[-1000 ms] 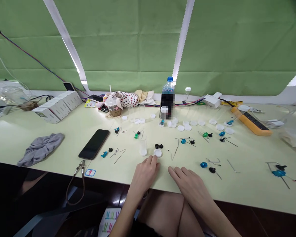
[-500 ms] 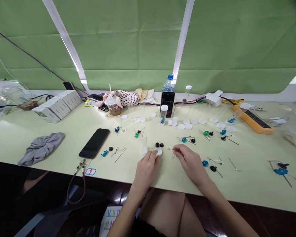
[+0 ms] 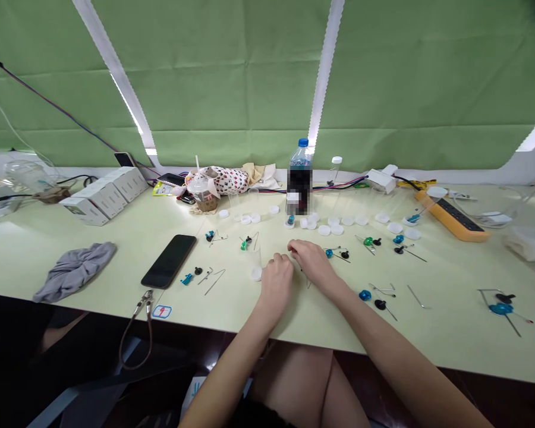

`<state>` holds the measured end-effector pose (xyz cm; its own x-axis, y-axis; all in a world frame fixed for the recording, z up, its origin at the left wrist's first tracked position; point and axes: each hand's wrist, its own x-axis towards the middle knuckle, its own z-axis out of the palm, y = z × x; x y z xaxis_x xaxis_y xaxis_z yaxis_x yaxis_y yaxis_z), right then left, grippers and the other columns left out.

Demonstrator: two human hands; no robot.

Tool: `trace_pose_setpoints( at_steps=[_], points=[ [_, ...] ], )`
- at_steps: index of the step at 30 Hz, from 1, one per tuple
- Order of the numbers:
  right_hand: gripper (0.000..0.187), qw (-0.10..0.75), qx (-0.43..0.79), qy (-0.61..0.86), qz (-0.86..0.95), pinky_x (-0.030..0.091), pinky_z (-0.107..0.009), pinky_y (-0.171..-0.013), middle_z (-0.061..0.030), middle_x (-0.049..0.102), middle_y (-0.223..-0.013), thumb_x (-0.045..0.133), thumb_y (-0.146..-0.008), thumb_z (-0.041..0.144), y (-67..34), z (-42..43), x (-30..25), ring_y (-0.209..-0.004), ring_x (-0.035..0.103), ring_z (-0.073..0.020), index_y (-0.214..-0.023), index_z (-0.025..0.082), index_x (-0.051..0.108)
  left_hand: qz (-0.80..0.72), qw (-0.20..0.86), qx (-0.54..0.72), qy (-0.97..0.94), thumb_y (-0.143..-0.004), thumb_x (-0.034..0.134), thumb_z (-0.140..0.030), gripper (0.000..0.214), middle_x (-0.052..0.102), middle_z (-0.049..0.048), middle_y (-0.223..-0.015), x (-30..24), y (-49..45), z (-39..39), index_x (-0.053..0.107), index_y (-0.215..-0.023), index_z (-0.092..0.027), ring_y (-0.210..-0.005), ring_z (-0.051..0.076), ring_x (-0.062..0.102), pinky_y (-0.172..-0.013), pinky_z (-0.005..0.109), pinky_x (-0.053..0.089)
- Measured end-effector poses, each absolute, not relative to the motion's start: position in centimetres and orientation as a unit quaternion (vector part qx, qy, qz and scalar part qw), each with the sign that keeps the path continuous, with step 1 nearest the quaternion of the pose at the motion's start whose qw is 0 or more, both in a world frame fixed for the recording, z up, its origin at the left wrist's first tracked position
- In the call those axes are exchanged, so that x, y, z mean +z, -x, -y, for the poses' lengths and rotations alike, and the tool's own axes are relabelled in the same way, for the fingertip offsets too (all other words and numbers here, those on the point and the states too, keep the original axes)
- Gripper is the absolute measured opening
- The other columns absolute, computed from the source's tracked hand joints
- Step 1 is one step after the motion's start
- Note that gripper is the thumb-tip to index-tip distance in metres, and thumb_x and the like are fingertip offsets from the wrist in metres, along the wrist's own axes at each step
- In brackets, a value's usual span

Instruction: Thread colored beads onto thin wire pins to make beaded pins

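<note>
My left hand (image 3: pixel 277 276) rests on the table with its fingers curled down. Whatever lies under or in them is hidden. Just to its right, my right hand (image 3: pixel 311 261) is closed with the fingertips pinched together, and I cannot make out what they hold. A clear tube with a white cap (image 3: pixel 256 274) at its base stands left of my left hand. A thin bent metal wire (image 3: pixel 308 283) lies below my right hand. Beyond it, a blue piece (image 3: pixel 329 253) and a black piece (image 3: pixel 345 254) lie among wires.
Several white caps (image 3: pixel 324 230) and clear tubes line the back, near a bottle (image 3: pixel 300 156). Small groups of blue, green (image 3: pixel 368 241) and black parts with wires spread across the table. A phone (image 3: pixel 169 261), grey cloth (image 3: pixel 76 270), drink cup (image 3: pixel 204 195) and orange power strip (image 3: pixel 457 219) surround them.
My right hand has moved left and away from me, close beside my left hand. My left hand has shifted slightly right, and the two black pieces and white cap near it are now hidden.
</note>
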<state>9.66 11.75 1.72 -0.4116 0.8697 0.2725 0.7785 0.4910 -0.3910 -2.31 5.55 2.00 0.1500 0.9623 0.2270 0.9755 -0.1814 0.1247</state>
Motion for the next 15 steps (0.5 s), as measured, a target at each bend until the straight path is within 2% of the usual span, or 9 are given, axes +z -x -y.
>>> trace_pose_setpoints(
  at_steps=[6,8,10,12,15],
  points=[
    [0.019,0.230,0.101,0.480,0.841,0.039,-0.025,-0.073,-0.0045,0.065,-0.094,0.046,-0.091,0.005,-10.5,-11.5,1.4,-0.086,0.060,-0.0156,-0.093,0.018,0.061,0.638,0.034,-0.171,0.750,-0.084,0.040,0.008,0.031,0.064,0.0126,-0.088,2.7,2.4,-5.2,0.059,-0.098,-0.011,-0.075,0.024,0.066,-0.058,0.030,0.047],
    [0.022,0.240,0.101,0.476,0.840,0.040,-0.025,-0.075,-0.0052,0.064,-0.098,0.043,-0.095,0.008,-10.6,-11.2,1.8,-0.089,0.060,-0.0157,-0.098,0.017,0.062,0.622,0.044,-0.224,0.748,-0.091,0.040,0.001,0.028,0.066,0.0131,-0.098,3.3,2.6,-4.3,0.057,-0.108,-0.013,-0.085,0.024,0.066,-0.066,0.031,0.051],
    [0.021,0.246,0.103,0.468,0.842,0.041,-0.025,-0.077,-0.0051,0.064,-0.099,0.043,-0.096,0.011,-10.6,-10.8,2.1,-0.092,0.060,-0.0162,-0.100,0.018,0.063,0.578,0.039,-0.362,0.730,-0.096,0.042,-0.009,0.024,0.067,0.0122,-0.104,3.9,3.0,-2.9,0.056,-0.114,-0.016,-0.093,0.023,0.066,-0.076,0.033,0.052],
    [0.016,0.248,0.109,0.458,0.847,0.041,-0.025,-0.075,-0.0042,0.063,-0.095,0.049,-0.095,0.014,-10.5,-10.4,2.0,-0.089,0.061,-0.0166,-0.095,0.019,0.064,0.546,-0.039,-0.482,0.684,-0.097,0.045,-0.017,0.018,0.068,0.0082,-0.099,4.5,3.5,-1.1,0.058,-0.110,-0.019,-0.088,0.020,0.067,-0.076,0.031,0.054],
    [0.014,0.256,0.123,0.450,0.847,0.042,-0.026,-0.068,-0.0025,0.061,-0.085,0.056,-0.091,0.015,-10.1,-10.1,1.8,-0.077,0.061,-0.0159,-0.080,0.019,0.064,0.504,-0.257,-0.584,0.582,-0.097,0.047,-0.023,0.016,0.068,0.0049,-0.094,5.1,3.9,1.0,0.062,-0.102,-0.020,-0.083,0.017,0.068,-0.077,0.030,0.056]
  ],
)
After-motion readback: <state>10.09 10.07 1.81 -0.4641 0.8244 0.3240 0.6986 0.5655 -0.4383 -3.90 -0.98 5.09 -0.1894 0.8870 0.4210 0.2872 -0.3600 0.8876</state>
